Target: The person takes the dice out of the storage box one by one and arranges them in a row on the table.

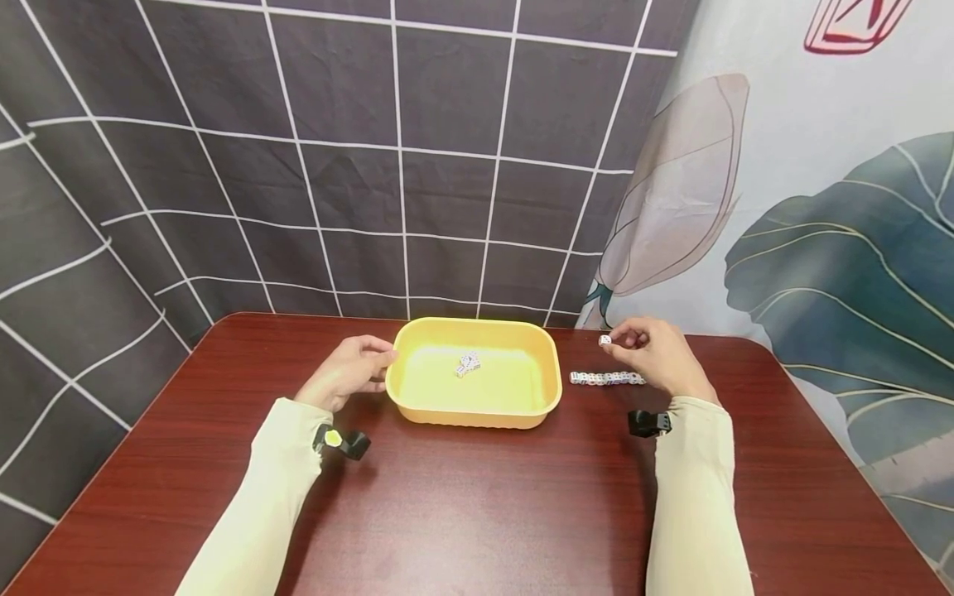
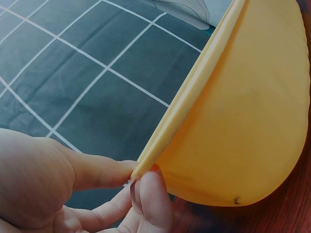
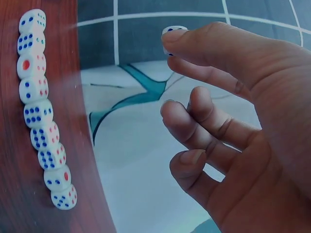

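Note:
My left hand (image 1: 346,368) pinches the left rim of a yellow plastic basin (image 1: 477,419) between thumb and fingers; the left wrist view shows the basin's outer wall (image 2: 238,111) up close. A small cluster of white dice (image 1: 469,362) lies on the basin floor. To the basin's right, my right hand (image 1: 659,356) holds one white die (image 1: 604,340) between thumb and forefinger, its other fingers loosely bent. That die is above and behind a straight row of several dice (image 3: 38,114) on the table, set face to face with blue and red pips.
The dark red wooden table (image 1: 477,505) has its far edge just behind the basin. A dark gridded cloth (image 1: 335,190) hangs behind it, and a pale leaf-patterned curtain (image 1: 775,190) hangs at the right. Each wrist carries a small black camera (image 1: 648,423).

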The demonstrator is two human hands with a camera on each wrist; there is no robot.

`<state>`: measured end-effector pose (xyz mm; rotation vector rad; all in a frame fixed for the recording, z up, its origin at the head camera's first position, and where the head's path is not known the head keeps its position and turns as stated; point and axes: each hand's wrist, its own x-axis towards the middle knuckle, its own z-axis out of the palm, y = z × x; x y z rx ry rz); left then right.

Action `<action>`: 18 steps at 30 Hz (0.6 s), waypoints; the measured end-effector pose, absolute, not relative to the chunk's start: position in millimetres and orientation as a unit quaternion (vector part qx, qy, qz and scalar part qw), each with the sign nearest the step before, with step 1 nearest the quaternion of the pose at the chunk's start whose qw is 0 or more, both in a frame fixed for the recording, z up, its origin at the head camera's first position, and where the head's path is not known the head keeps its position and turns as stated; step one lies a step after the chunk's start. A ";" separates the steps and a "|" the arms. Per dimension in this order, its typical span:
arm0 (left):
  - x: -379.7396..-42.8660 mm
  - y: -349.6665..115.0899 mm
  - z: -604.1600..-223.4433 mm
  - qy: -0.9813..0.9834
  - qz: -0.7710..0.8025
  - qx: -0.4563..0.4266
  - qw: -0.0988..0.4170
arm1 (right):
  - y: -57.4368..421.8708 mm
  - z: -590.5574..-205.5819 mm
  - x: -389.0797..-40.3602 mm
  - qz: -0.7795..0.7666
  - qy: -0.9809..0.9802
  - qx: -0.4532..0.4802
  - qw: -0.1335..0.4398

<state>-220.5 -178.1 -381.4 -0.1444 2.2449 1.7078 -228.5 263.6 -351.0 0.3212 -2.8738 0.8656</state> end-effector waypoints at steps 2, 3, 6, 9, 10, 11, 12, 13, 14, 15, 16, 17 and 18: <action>-220.7 -178.3 -381.4 0.786 0.596 -0.051 0.157 | 267.2 -352.4 -228.2 0.286 -0.950 0.104 0.065; -220.7 -178.4 -381.3 0.786 0.596 -0.049 0.157 | 269.2 -353.4 -228.0 0.287 -0.950 0.102 0.066; -220.9 -178.6 -381.3 0.787 0.595 -0.048 0.155 | 274.9 -356.5 -227.7 0.285 -0.951 0.097 0.071; -221.3 -178.6 -381.9 0.787 0.595 -0.047 0.155 | 280.8 -359.6 -226.9 0.280 -0.953 0.091 0.077; -221.2 -178.5 -381.9 0.786 0.596 -0.046 0.156 | 282.8 -360.5 -226.5 0.278 -0.953 0.089 0.079; -221.1 -178.4 -382.0 0.786 0.596 -0.045 0.157 | 284.8 -361.4 -225.8 0.278 -0.953 0.086 0.078; -221.0 -178.1 -381.9 0.785 0.597 -0.046 0.158 | 286.9 -362.2 -225.1 0.278 -0.954 0.083 0.077; -220.6 -178.0 -381.6 0.785 0.598 -0.047 0.158 | 288.8 -362.8 -224.5 0.277 -0.954 0.080 0.077; -220.2 -178.0 -381.3 0.784 0.599 -0.046 0.158 | 290.8 -363.7 -223.9 0.277 -0.955 0.075 0.075; -219.7 -177.9 -380.8 0.783 0.600 -0.046 0.157 | 292.6 -364.4 -223.0 0.276 -0.956 0.069 0.071; -219.2 -177.8 -380.4 0.783 0.600 -0.045 0.158 | 294.6 -365.4 -222.2 0.275 -0.957 0.064 0.068; -218.9 -177.7 -380.1 0.781 0.602 -0.047 0.157 | 296.5 -366.2 -221.3 0.274 -0.958 0.060 0.066; -218.7 -177.5 -380.1 0.780 0.604 -0.048 0.158 | 298.6 -367.4 -220.7 0.272 -0.959 0.056 0.064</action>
